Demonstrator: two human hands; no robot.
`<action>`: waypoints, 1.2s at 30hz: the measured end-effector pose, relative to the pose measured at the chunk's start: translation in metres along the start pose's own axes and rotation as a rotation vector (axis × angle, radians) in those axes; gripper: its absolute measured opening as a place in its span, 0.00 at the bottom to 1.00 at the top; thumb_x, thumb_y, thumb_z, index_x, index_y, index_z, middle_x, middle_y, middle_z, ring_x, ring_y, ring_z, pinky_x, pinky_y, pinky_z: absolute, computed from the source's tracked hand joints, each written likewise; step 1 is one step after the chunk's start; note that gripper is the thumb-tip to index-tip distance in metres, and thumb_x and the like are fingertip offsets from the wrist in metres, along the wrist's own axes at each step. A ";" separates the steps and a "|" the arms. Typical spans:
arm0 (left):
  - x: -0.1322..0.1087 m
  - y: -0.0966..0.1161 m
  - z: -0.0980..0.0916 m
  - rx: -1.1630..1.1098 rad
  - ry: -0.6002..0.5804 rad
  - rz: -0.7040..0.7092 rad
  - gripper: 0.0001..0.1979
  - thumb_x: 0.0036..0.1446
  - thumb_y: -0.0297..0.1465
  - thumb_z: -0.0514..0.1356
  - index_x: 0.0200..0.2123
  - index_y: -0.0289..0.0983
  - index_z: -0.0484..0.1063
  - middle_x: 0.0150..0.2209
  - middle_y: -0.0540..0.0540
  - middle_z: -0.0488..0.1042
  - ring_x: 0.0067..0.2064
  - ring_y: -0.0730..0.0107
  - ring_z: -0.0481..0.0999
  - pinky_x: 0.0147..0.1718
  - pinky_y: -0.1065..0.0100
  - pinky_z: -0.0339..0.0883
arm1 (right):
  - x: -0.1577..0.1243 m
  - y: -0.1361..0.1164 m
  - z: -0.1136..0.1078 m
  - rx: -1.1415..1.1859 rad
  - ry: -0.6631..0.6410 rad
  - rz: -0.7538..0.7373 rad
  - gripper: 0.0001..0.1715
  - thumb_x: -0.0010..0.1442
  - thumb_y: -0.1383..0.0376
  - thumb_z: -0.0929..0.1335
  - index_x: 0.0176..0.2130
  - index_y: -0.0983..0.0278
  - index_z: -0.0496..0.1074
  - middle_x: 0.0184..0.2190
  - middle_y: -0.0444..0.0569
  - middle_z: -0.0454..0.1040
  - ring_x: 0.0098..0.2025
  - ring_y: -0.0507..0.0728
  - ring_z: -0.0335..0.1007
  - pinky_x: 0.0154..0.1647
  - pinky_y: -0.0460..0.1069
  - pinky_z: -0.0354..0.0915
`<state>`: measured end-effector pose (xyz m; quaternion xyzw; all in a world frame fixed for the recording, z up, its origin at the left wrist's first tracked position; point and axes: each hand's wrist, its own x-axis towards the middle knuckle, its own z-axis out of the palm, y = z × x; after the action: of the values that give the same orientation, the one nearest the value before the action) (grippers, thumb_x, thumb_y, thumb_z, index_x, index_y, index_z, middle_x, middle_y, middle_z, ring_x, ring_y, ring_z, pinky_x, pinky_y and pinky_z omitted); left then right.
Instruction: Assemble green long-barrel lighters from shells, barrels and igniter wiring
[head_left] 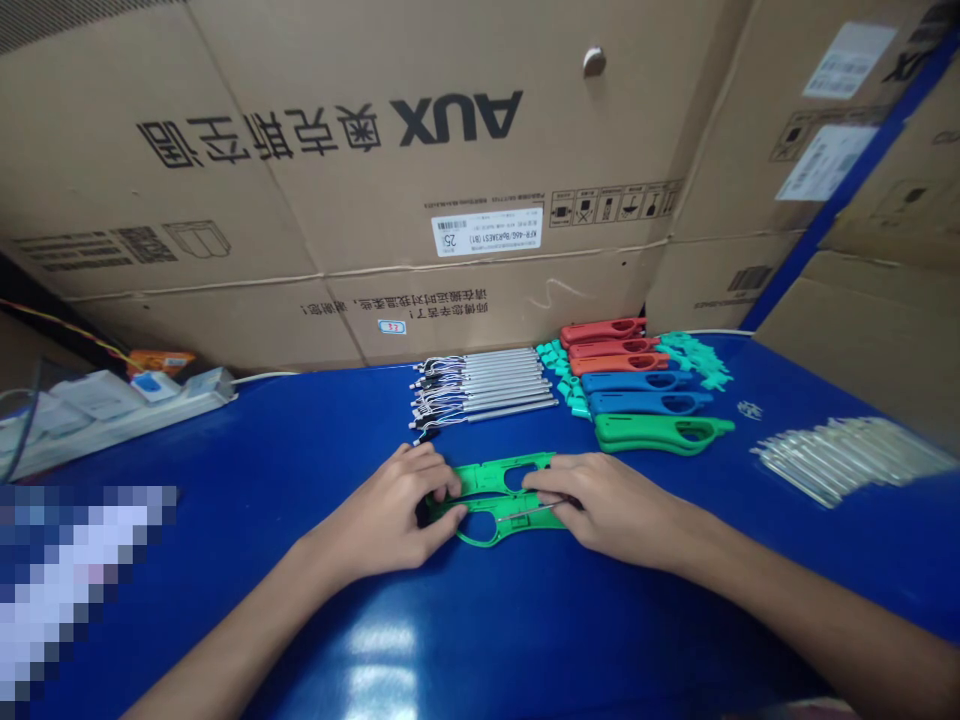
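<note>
Two green plastic lighter casing halves lie side by side on the blue table, hollow sides up. The far half (481, 478) and the near half (538, 521) each have an oval opening. My left hand (411, 508) is closed over their left ends, fingers on the far half and thumb at the near one. In my right hand (609, 502) a thin metal rod (517, 515) is pinched, its tip pointing left over the near half. The fingers of that hand also cover the right ends of the casings.
Beyond my hands lie silver tubes with wires (502, 385), small teal caps (574, 385) and red, blue and green lighter casings (637, 432). Teal parts (697, 360) and bagged metal rods (847, 455) are to the right. A power strip (112, 420) sits left; cardboard (300, 220) walls the back.
</note>
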<state>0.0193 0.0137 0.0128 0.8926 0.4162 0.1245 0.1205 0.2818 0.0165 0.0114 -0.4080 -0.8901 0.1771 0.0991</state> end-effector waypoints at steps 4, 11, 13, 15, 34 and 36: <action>0.000 -0.001 0.000 -0.007 -0.006 0.000 0.08 0.60 0.35 0.56 0.33 0.38 0.71 0.30 0.48 0.72 0.36 0.61 0.72 0.47 0.50 0.63 | 0.002 0.000 0.001 0.013 0.013 -0.011 0.18 0.62 0.72 0.63 0.47 0.62 0.76 0.37 0.50 0.77 0.36 0.56 0.71 0.36 0.48 0.61; -0.001 -0.003 -0.001 -0.026 -0.019 0.018 0.07 0.60 0.34 0.56 0.34 0.38 0.71 0.30 0.49 0.71 0.37 0.62 0.72 0.49 0.48 0.61 | 0.001 -0.002 -0.006 0.103 0.152 0.094 0.13 0.60 0.65 0.68 0.46 0.65 0.71 0.30 0.45 0.72 0.29 0.52 0.65 0.30 0.47 0.58; -0.002 -0.004 -0.001 -0.038 -0.023 0.019 0.05 0.59 0.33 0.57 0.34 0.38 0.71 0.31 0.49 0.71 0.37 0.62 0.72 0.50 0.48 0.61 | 0.001 -0.002 -0.008 0.134 0.211 0.103 0.07 0.60 0.66 0.67 0.41 0.64 0.68 0.31 0.45 0.70 0.30 0.52 0.64 0.31 0.47 0.59; -0.002 -0.004 -0.002 -0.048 -0.025 0.017 0.05 0.58 0.32 0.57 0.34 0.38 0.71 0.31 0.49 0.71 0.38 0.62 0.72 0.51 0.48 0.61 | 0.002 -0.001 -0.009 0.135 0.242 0.091 0.01 0.62 0.69 0.64 0.38 0.64 0.66 0.32 0.45 0.69 0.31 0.52 0.64 0.32 0.47 0.60; -0.003 0.005 0.005 -0.093 0.015 0.114 0.06 0.60 0.31 0.57 0.36 0.37 0.73 0.33 0.47 0.73 0.40 0.61 0.71 0.45 0.53 0.63 | 0.004 0.011 0.009 0.053 0.262 -0.123 0.14 0.64 0.74 0.63 0.44 0.68 0.77 0.40 0.55 0.71 0.43 0.58 0.69 0.45 0.54 0.69; -0.003 0.007 0.005 -0.092 0.021 0.116 0.06 0.60 0.31 0.57 0.35 0.37 0.74 0.33 0.46 0.74 0.39 0.61 0.71 0.45 0.53 0.63 | 0.004 0.011 0.010 0.044 0.265 -0.141 0.14 0.64 0.73 0.64 0.46 0.68 0.76 0.40 0.55 0.72 0.44 0.59 0.70 0.45 0.54 0.69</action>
<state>0.0241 0.0062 0.0105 0.9075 0.3587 0.1597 0.1496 0.2837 0.0240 -0.0019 -0.3619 -0.8916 0.1337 0.2369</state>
